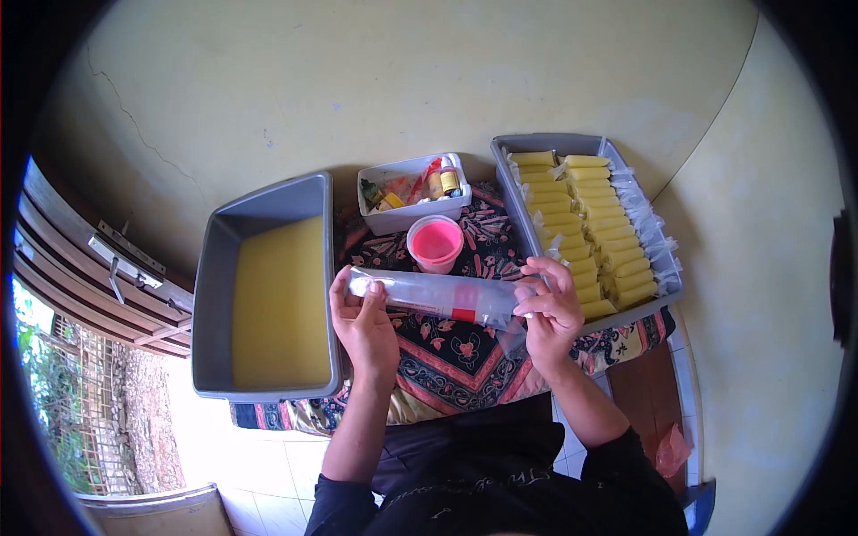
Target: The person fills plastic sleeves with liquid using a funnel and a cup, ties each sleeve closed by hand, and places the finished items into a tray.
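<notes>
A long clear plastic bag (416, 291) with a red printed patch is stretched level between my two hands, above the patterned cloth. My left hand (368, 329) pinches its left end between thumb and fingers. At the other end, my right hand (551, 313) grips the plastic with thumb and fingertips, and a loose flap hangs below. Just behind the bag stands a pink cup (436, 241) with a pale rim. To the left, a grey tub (204, 313) holds yellow liquid. Beyond my right hand, rows of filled yellow plastic tubes (585, 214) lie in another grey tub (517, 192).
A white basket (416, 217) with small bottles and packets stands at the back against the wall. The patterned cloth (447, 357) covers the table. An open shutter with a metal latch (125, 259) is at left. A pink plastic bag (672, 451) lies low at right.
</notes>
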`<state>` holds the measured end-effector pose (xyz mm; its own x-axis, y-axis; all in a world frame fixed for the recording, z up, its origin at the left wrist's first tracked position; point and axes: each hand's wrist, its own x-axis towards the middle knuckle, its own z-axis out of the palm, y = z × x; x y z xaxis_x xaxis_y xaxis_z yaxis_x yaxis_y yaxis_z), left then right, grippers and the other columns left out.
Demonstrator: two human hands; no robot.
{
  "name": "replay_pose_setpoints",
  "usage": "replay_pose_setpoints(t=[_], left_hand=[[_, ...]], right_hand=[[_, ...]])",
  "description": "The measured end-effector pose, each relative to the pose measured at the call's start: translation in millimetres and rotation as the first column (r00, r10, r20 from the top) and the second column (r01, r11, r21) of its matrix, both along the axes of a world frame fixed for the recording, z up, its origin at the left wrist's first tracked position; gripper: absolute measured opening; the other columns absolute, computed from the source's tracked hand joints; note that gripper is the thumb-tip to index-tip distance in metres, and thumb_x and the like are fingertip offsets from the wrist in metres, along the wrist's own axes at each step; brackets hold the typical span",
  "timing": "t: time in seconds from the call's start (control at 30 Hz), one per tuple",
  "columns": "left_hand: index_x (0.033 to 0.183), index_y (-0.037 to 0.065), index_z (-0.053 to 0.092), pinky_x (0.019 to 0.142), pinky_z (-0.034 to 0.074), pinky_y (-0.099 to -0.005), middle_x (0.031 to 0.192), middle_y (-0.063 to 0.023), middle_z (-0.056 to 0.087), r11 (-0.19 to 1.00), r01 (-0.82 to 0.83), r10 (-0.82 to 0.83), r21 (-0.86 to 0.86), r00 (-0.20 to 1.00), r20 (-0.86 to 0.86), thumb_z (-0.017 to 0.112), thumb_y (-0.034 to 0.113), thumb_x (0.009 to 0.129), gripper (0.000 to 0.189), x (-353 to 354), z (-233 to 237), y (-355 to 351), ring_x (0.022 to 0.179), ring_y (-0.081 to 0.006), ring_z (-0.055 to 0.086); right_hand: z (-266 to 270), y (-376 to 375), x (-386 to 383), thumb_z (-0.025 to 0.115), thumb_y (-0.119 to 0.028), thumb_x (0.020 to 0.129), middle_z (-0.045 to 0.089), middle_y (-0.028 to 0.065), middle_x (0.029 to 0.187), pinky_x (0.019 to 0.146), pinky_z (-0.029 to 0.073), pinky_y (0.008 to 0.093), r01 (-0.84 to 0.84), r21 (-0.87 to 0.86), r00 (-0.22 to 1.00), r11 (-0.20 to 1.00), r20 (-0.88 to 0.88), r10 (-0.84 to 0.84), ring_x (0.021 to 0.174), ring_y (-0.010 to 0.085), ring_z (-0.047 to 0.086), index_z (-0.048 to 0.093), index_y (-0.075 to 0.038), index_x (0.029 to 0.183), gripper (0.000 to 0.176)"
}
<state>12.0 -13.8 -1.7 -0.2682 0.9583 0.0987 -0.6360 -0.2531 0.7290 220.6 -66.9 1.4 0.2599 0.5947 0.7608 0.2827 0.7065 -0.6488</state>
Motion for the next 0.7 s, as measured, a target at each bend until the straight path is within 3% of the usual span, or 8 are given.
replay_pose_setpoints(t=[0.13,0.17,0.3,0.33,0.5,0.57,0.6,0.7], left_hand=[[0.118,0.001,0.050,0.078,0.047,-0.0253,0.094,-0.0050,0.058,0.999,-0.018,0.015,0.032,0.998,0.067,0.057,-0.004,0.089,0.030,-3.0,2.3,4.1,0.084,-0.0110,0.057],[0.114,0.002,0.051,0.078,0.048,-0.0265,0.090,-0.0039,0.059,0.999,-0.033,0.029,0.032,0.992,0.121,0.058,-0.002,0.090,0.026,-4.2,3.3,6.1,0.081,-0.0111,0.057],[0.097,0.001,0.060,0.072,0.043,-0.0219,0.083,-0.0028,0.058,0.993,0.039,-0.041,0.108,0.999,0.012,0.058,0.005,0.092,0.006,-11.0,6.4,9.6,0.078,-0.0088,0.055],[0.090,0.001,0.062,0.071,0.042,-0.0209,0.080,-0.0036,0.060,0.995,0.051,-0.052,0.081,0.999,0.005,0.059,0.007,0.091,0.007,-9.0,10.0,7.1,0.076,-0.0092,0.057],[0.092,-0.002,0.066,0.071,0.046,-0.0239,0.079,-0.0060,0.066,0.974,0.228,-0.209,0.017,0.919,-0.334,0.063,0.009,0.089,0.012,-1.4,13.7,-4.5,0.073,-0.0102,0.060],[0.094,-0.003,0.067,0.070,0.047,-0.0236,0.081,-0.0059,0.067,0.936,0.335,-0.342,-0.108,0.795,-0.501,0.065,0.010,0.089,0.014,-1.2,23.3,-11.4,0.075,-0.0091,0.060],[0.094,-0.003,0.067,0.070,0.047,-0.0236,0.081,-0.0059,0.067,0.936,0.335,-0.341,-0.105,0.795,-0.502,0.065,0.010,0.089,0.014,-1.2,21.2,-11.7,0.075,-0.0091,0.060],[0.096,-0.004,0.068,0.069,0.047,-0.0227,0.083,-0.0058,0.068,0.867,0.474,-0.484,-0.152,0.733,-0.478,0.065,0.010,0.089,0.016,-2.7,8.3,-9.9,0.076,-0.0080,0.060]], right_hand=[[-4.9,-0.3,3.6,0.059,0.020,0.070,0.052,0.0169,0.119,0.079,0.054,0.0313,-0.009,-0.034,1.000,0.999,0.021,0.010,0.100,0.0248,0.060,0.065,-0.006,0.075,0.026],[-9.1,0.0,6.7,0.059,0.018,0.070,0.053,0.0172,0.119,0.080,0.053,0.0321,0.018,-0.116,0.993,0.993,0.122,-0.003,0.100,0.0251,0.060,0.064,-0.005,0.075,0.023],[-9.9,-0.8,2.9,0.061,0.009,0.071,0.053,0.0177,0.120,0.085,0.049,0.0364,0.027,-0.278,0.966,0.960,0.253,0.046,0.101,0.0270,0.060,0.063,-0.002,0.075,0.012],[-5.3,-1.5,2.1,0.062,0.005,0.072,0.054,0.0175,0.120,0.089,0.047,0.0380,0.005,-0.221,0.954,0.975,0.294,0.062,0.103,0.0286,0.059,0.063,-0.002,0.082,0.012],[13.2,4.1,-12.8,0.069,-0.004,0.078,0.060,0.0154,0.109,0.087,0.047,0.0338,-0.135,-0.242,0.964,0.961,0.192,0.184,0.102,0.0248,0.061,0.060,0.000,0.099,0.023],[15.7,6.9,-21.2,0.068,-0.006,0.083,0.060,0.0118,0.107,0.090,0.045,0.0301,-0.370,-0.494,0.916,0.787,-0.052,0.397,0.100,0.0159,0.058,0.057,0.002,0.108,0.028],[15.0,10.9,-27.5,0.067,-0.006,0.085,0.064,0.0078,0.095,0.082,0.048,0.0270,-0.336,-0.431,0.928,0.837,-0.003,0.371,0.087,0.0122,0.060,0.058,0.002,0.109,0.027],[15.2,16.0,-34.2,0.067,-0.006,0.086,0.067,0.0076,0.086,0.070,0.051,0.0239,-0.277,-0.507,0.938,0.816,0.042,0.344,0.077,0.0094,0.063,0.062,0.003,0.098,0.015]])
